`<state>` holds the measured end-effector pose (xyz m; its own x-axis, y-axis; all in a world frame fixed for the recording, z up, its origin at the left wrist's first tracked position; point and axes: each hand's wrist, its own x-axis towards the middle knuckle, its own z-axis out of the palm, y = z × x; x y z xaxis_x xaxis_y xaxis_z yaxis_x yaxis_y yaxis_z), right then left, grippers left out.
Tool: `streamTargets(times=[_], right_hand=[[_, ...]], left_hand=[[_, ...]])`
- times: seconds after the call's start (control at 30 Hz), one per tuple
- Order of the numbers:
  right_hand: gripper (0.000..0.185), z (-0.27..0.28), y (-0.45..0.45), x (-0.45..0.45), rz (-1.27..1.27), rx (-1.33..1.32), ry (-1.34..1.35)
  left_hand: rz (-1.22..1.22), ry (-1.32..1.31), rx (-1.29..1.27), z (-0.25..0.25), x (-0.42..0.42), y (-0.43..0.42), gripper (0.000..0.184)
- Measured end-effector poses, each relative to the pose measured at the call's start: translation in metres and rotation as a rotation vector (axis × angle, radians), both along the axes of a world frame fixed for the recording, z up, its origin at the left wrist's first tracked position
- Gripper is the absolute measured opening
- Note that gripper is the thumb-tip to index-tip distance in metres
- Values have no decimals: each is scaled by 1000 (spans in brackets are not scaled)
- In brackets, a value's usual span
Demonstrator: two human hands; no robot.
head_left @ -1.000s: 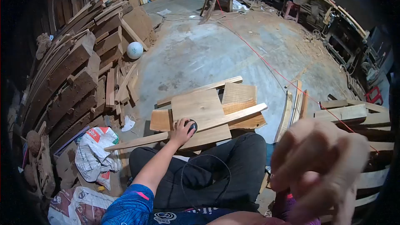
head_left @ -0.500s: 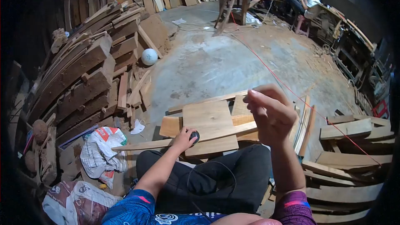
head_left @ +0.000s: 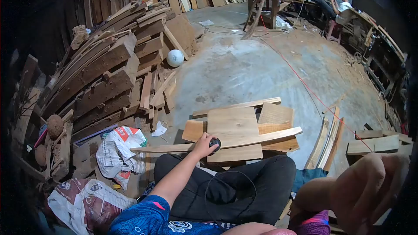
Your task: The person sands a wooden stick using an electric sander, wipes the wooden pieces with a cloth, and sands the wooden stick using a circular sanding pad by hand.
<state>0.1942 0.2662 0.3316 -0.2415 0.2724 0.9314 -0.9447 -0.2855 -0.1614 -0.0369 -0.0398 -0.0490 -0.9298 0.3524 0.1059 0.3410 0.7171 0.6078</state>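
Note:
My left hand (head_left: 203,146) is closed around a small round black object (head_left: 214,144), whose exact kind I cannot make out. It rests at the near edge of a wide pale board (head_left: 233,124), over a long narrow wood strip (head_left: 278,135) lying crosswise. A shorter board (head_left: 237,153) lies in front of the strip, by my crossed legs. Raised at the lower right, close to the camera, is my right hand (head_left: 370,187). Its fingers are curled; the fingertips, and anything between them, are hidden.
Stacked dusty timber (head_left: 104,65) rises at left, beside a white ball (head_left: 175,58). Sacks (head_left: 119,152) lie at my left. Wood pieces (head_left: 372,145) are piled at right. A red cord (head_left: 296,75) crosses the concrete floor. People sit around a far workbench (head_left: 274,6).
My right hand has swung from in front of me out to the lower right, nearer the camera. My left hand stays on the black object. The whole view has shifted slightly.

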Motion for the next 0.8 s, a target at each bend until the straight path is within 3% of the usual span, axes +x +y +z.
streamTargets(times=[0.2, 0.3, 0.37, 0.4, 0.43, 0.47, 0.5, 0.6, 0.67, 0.73, 0.77, 0.8], right_hand=[[18, 44, -36, -5, -74, -61, 102], [22, 41, -12, -4, -21, 95, 120], [20, 18, 7, -24, 219, 138, 51], [21, 5, 32, -40, 500, 229, -64], [21, -23, 12, -61, 748, -259, -148], [25, -50, 25, -93, -96, 195, -282], [27, -62, 10, -112, -227, 286, -439], [35, -167, 14, -194, -501, 771, -974], [65, -279, 25, -222, -623, 1078, -815], [87, -367, 28, -224, -623, 1412, -969], [92, -371, 18, -206, -647, 1675, -1101], [94, -402, 16, -198, -726, 1784, -1008]], left_hand=[[-58, -42, 27, 0, -3, -8, 41], [-132, -87, -50, -10, -19, -25, 43], [-249, -101, -75, 3, -26, -44, 46], [-279, -85, -112, 4, -31, -58, 48], [-249, -127, -136, 6, -34, -73, 49], [-223, -136, -128, -5, -41, -92, 49], [-174, -29, -142, -16, -46, -112, 51], [-91, -104, -202, 6, -46, -154, 49], [-5, -119, -207, 8, -41, -181, 49], [68, -88, -156, 9, -28, -198, 49], [96, -19, -163, 4, -21, -208, 49], [117, 19, -142, 8, -12, -210, 48]])
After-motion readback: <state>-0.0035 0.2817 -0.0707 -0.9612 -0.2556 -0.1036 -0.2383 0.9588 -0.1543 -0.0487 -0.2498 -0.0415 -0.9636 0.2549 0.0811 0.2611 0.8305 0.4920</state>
